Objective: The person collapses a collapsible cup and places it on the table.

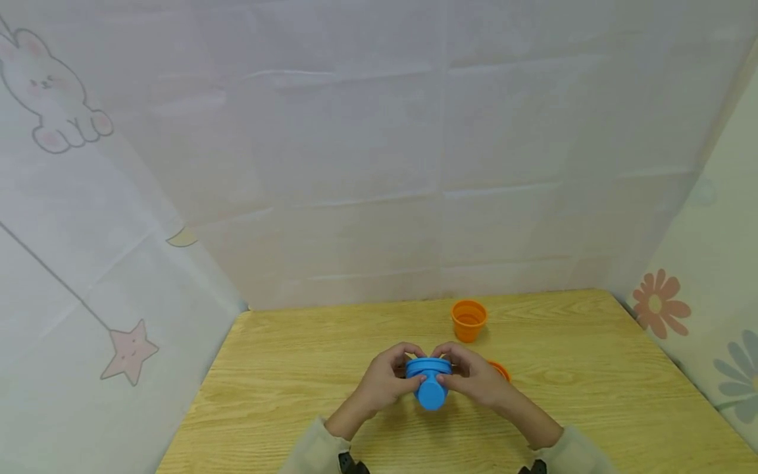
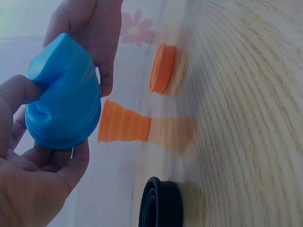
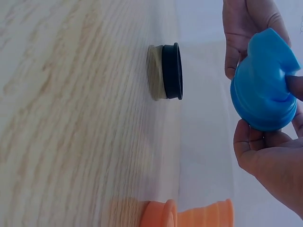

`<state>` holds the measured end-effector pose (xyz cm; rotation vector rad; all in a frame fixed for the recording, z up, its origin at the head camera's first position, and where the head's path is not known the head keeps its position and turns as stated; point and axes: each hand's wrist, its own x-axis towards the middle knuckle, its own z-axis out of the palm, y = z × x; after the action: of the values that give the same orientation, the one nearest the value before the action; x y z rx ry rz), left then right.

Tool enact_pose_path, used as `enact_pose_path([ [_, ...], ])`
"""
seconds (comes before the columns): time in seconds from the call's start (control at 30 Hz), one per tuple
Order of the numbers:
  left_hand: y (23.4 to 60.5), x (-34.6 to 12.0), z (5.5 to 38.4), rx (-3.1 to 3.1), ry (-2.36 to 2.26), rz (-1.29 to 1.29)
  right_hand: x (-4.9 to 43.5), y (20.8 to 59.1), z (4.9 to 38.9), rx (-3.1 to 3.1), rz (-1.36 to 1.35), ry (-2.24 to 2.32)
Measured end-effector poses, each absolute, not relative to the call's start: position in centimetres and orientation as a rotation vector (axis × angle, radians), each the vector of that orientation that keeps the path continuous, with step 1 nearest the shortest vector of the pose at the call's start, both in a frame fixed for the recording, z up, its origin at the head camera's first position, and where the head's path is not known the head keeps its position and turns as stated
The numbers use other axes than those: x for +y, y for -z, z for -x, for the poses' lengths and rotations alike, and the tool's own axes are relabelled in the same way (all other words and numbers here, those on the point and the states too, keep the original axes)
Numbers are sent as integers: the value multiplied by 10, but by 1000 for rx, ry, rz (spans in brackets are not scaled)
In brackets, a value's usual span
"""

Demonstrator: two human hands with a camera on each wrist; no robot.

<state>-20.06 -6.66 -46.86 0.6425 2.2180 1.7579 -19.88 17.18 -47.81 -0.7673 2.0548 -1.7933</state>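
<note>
A blue collapsible silicone cup (image 1: pixel 431 394) is held off the table between both hands, tilted with its round base facing me. My left hand (image 1: pixel 381 378) grips its left side, fingers at the far rim and thumb pressing the wall near the base. From the right, my right hand (image 1: pixel 476 376) holds it the same way. In the left wrist view the soft wall of the blue cup (image 2: pixel 66 94) is dented and twisted under the thumb. The right wrist view shows the blue cup (image 3: pixel 265 80) with a creased wall too.
An orange cup (image 1: pixel 469 319), expanded, stands upright beyond the hands. A flattened orange cup (image 1: pixel 500 370) lies partly hidden behind the right hand. The wrist views show a flattened black cup (image 2: pixel 163 203) on the wooden table (image 1: pixel 284 368). Printed cloth (image 1: pixel 355 164) hangs behind.
</note>
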Motion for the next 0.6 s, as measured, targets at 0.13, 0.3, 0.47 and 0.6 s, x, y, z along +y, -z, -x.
enact_pose_path([
  [0.13, 471, -65, 202, 2321, -1697, -646, 169, 479, 199, 2168, 764, 1752],
  [0.3, 473, -63, 204, 2417, -1644, -639, 166, 480, 199, 2279, 752, 1726],
  [0.47, 473, -60, 205, 2493, -1623, -629, 164, 485, 201, 2393, 733, 1736],
  [0.6, 474, -60, 206, 2512, -1632, -643, 165, 490, 202, 2459, 768, 1767],
])
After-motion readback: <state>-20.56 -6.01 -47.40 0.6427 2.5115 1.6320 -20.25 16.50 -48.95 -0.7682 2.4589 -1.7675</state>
